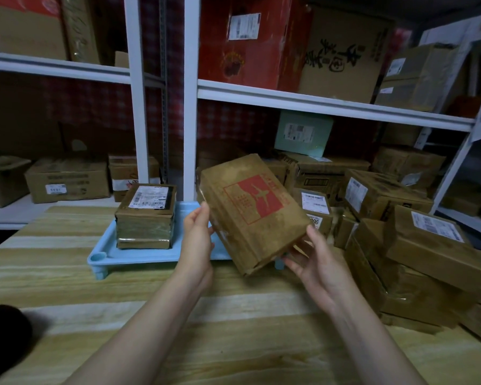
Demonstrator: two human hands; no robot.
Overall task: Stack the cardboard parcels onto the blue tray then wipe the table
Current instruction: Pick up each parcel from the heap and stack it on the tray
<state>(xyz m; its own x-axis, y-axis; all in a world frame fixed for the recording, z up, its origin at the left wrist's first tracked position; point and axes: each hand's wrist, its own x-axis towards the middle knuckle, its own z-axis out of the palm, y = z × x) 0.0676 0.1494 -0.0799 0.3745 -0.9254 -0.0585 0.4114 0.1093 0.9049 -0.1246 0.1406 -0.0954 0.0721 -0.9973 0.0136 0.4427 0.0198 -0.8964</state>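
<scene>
The left grip [197,234] pinches the left edge of a tilted, red-stamped cardboard parcel [250,212]. The right grip [314,262] curls under its lower right corner. The parcel hangs over the blue tray [106,245], which holds a parcel stack [146,215]. More parcels [414,259] crowd the counter [233,329] on the right.

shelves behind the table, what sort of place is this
Probably a parcel storeroom or courier pick-up point. White metal shelves hold large cartons, several bearing shipping labels, and a heap of labelled cardboard parcels sits on the wooden table beside a blue tray.
</scene>
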